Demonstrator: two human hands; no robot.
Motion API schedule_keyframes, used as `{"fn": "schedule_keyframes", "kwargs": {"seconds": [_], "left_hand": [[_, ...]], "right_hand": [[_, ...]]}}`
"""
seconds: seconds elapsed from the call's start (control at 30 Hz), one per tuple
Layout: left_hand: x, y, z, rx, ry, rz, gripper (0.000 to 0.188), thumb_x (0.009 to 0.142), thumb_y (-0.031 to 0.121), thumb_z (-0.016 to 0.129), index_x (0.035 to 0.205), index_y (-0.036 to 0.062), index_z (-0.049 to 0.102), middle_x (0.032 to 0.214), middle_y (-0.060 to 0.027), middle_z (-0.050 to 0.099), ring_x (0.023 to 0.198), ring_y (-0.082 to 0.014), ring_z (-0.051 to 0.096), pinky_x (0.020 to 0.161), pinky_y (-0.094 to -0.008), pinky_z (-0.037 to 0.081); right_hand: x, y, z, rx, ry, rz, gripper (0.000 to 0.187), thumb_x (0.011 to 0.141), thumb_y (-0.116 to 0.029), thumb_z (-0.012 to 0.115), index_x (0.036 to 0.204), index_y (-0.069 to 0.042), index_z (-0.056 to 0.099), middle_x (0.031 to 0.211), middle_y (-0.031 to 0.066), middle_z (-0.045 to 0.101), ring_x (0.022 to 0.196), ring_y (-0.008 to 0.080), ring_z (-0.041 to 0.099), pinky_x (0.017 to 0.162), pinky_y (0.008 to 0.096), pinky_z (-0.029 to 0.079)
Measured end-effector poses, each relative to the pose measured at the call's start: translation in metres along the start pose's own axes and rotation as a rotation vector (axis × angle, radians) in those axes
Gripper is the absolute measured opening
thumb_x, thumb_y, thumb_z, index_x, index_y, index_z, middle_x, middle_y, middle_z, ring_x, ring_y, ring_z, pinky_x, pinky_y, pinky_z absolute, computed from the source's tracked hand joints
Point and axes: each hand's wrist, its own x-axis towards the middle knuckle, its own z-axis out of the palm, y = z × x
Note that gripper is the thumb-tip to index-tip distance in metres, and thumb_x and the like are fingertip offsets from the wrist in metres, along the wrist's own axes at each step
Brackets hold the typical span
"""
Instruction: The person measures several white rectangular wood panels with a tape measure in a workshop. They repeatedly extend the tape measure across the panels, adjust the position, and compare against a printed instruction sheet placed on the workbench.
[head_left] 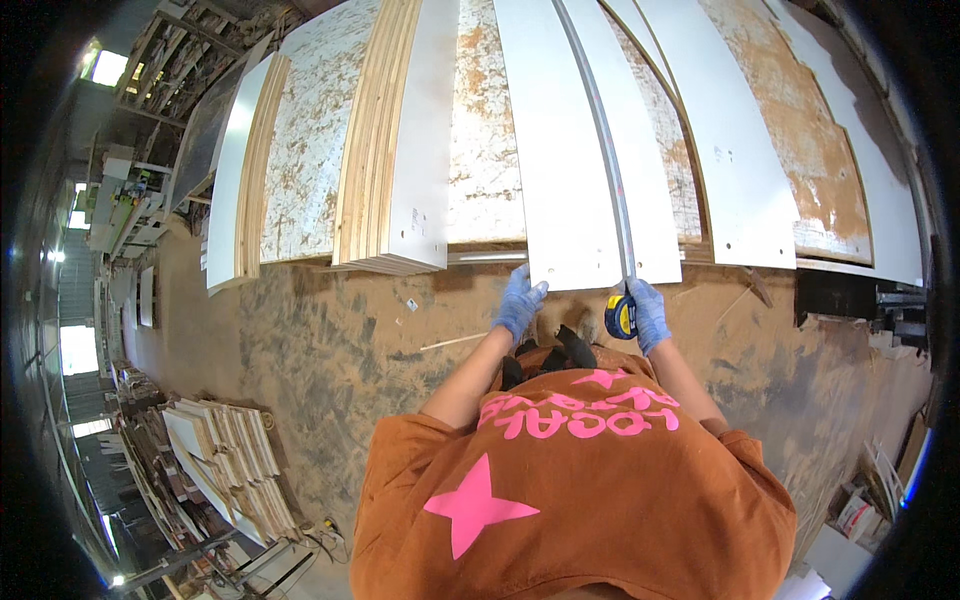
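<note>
A long white panel [555, 150] lies lengthwise in front of me, its near end jutting past the worktable's edge. My left hand [519, 303], in a blue glove, grips the panel's near left corner. A yellow and black tape measure [620, 316] is in my gloved right hand [648, 308], just off the panel's near end. Its metal blade [603, 130] is drawn out along the panel toward the far side. The blade's far end runs out of view.
The worktable top [485, 130] is scuffed white and brown. Stacked white-faced boards [372, 150] stand left, with another stack [250, 170] beyond. More white panels [742, 150] lie right. Boards are piled [222, 465] on the dusty floor [330, 350], lower left.
</note>
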Motion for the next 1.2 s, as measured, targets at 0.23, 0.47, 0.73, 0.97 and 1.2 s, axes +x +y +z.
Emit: {"fn": "schedule_keyframes", "kwargs": {"seconds": [0.23,0.47,0.73,0.97,1.2], "left_hand": [[0.000,-0.003,0.001,-0.032,0.011,-0.005,0.051,0.086,0.020,0.053,0.130,0.0120,0.028,0.114,-0.0055,0.050,0.093,-0.0155,0.050,0.077,-0.0310,0.045],[0.004,-0.004,0.002,-0.035,0.023,-0.023,0.051,0.085,0.019,0.054,0.129,0.0131,0.030,0.114,-0.0050,0.049,0.089,-0.0139,0.051,0.073,-0.0277,0.047],[0.014,0.003,0.007,-0.096,0.062,-0.064,0.049,0.084,0.029,0.057,0.125,0.0123,0.036,0.113,-0.0053,0.050,0.096,-0.0173,0.052,0.069,-0.0299,0.048],[0.017,0.003,0.000,-0.089,0.009,-0.113,0.048,0.086,0.036,0.053,0.124,0.0084,0.040,0.116,-0.0043,0.050,0.099,-0.0158,0.052,0.067,-0.0273,0.051],[-0.022,0.023,0.006,0.015,-0.150,-0.068,0.041,0.087,0.040,0.051,0.116,0.0117,0.044,0.108,-0.0034,0.054,0.088,-0.0141,0.055,0.063,-0.0259,0.049]], "right_hand": [[0.002,-0.004,-0.009,0.037,-0.040,-0.014,0.026,0.085,-0.028,0.054,0.079,-0.004,0.064,0.070,0.0000,0.058,0.060,0.0073,0.051,0.056,0.0209,0.042],[0.003,-0.013,-0.024,-0.003,0.094,-0.055,0.028,0.089,-0.025,0.049,0.078,-0.003,0.062,0.070,0.0025,0.058,0.060,0.0090,0.053,0.057,0.0225,0.043],[0.029,-0.006,-0.073,-0.240,0.331,-0.338,0.030,0.089,-0.025,0.046,0.074,-0.004,0.060,0.066,0.0023,0.057,0.057,0.0095,0.049,0.054,0.0255,0.041],[0.049,-0.033,-0.086,-0.116,0.104,-0.052,0.032,0.088,-0.031,0.049,0.077,-0.003,0.062,0.066,0.0017,0.058,0.055,0.0102,0.049,0.053,0.0244,0.041],[0.027,-0.068,-0.100,-0.006,-0.090,0.085,0.031,0.086,-0.034,0.054,0.080,-0.004,0.060,0.067,0.0018,0.057,0.056,0.0115,0.053,0.053,0.0230,0.043]]}}
